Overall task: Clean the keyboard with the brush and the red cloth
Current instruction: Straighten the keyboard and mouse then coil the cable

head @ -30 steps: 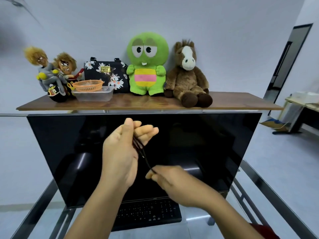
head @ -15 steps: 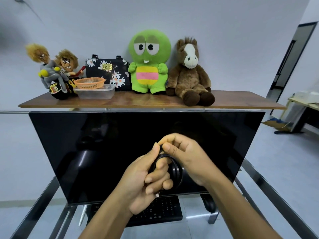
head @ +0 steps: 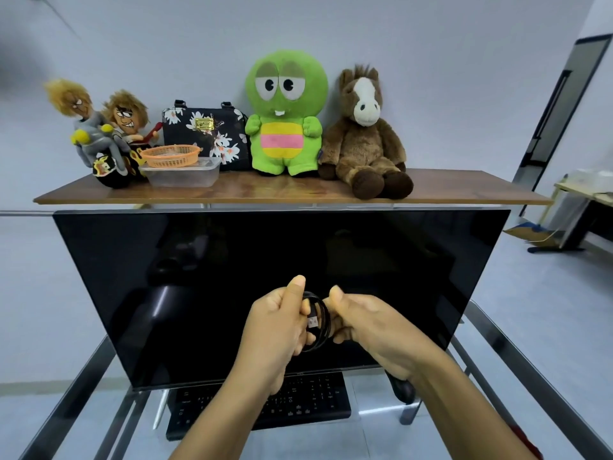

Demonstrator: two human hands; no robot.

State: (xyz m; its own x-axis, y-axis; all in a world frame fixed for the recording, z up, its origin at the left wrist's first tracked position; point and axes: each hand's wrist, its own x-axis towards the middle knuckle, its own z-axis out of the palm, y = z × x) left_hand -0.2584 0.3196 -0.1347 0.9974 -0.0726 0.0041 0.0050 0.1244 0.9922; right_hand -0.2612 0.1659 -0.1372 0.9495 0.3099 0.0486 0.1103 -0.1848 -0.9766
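Both fists closed, left hand (head: 282, 322) and right hand (head: 368, 322) grip a coiled black cable (head: 319, 322) between them.

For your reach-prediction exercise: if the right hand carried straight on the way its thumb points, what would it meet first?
Probably the left hand: the right hand points leftward across the coiled black cable both grip. Depth is unclear.

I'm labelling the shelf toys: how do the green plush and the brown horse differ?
The green plush stands upright; the horse sits slumped with legs stretched forward. The green plush has a wide round head and a yellow-pink striped belly; the horse is plain brown with a white blaze on its face. Both rest on the wooden shelf, side by side, facing the camera.
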